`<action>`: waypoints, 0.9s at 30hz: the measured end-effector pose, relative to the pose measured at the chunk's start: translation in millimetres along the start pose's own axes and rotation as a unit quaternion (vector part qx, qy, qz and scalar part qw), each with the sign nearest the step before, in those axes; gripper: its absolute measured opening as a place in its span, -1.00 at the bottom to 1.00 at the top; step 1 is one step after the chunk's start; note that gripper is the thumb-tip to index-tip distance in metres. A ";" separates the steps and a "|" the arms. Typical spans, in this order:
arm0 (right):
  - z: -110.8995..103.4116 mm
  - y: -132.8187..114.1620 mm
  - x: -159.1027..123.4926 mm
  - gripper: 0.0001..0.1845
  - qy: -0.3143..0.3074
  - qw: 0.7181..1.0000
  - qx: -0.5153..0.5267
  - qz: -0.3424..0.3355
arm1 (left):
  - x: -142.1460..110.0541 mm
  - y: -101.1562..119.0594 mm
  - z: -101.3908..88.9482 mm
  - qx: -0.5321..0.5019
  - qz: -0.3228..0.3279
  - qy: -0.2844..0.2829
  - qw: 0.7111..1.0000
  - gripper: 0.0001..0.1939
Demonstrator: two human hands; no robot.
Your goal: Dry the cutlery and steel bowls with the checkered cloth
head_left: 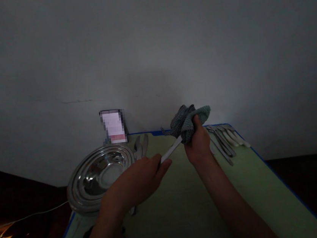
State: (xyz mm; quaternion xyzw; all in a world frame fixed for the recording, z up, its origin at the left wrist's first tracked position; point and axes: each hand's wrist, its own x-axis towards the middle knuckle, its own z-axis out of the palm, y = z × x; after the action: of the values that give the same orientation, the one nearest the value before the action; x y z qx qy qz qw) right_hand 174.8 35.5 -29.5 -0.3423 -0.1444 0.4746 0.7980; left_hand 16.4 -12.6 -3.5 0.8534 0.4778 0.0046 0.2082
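A piece of metal cutlery slants up to the right between my two hands, above the table. My left hand is closed on its lower end. A grey-green checked cloth wraps the upper end, so I cannot tell which kind of cutlery it is. My right hand grips the cloth around that end, thumb on top. Left of my left hand stands a shiny metal bowl with a wide rim, partly behind my forearm. Several pieces of cutlery lie to the right of my right hand, some with pale handles.
More metal cutlery lies just right of the bowl. A phone with a blurred, lit screen leans on the wall behind the bowl. The pale green table has a blue edge. A thin cable runs off left.
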 end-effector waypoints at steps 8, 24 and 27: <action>-1.5 4.1 0.7 -0.73 0.000 1.000 0.005 0.020 | 4.0 0.1 -2.4 -0.011 0.024 0.058 0.998 -0.75; -2.1 3.3 8.9 -0.75 -0.005 0.998 0.052 0.048 | 1.5 -8.7 -8.5 -0.032 0.041 0.074 0.996 -0.56; -3.4 5.5 9.5 -0.72 -0.021 0.997 0.041 0.057 | 1.6 -6.8 -9.2 -0.024 0.034 0.055 0.998 -0.62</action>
State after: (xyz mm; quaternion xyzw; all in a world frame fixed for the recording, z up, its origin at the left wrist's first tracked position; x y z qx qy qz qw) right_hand 177.9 44.0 -36.6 -0.3067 -0.1216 0.5318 0.7800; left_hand 9.8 -4.9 2.2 0.8621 0.4594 0.0703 0.2019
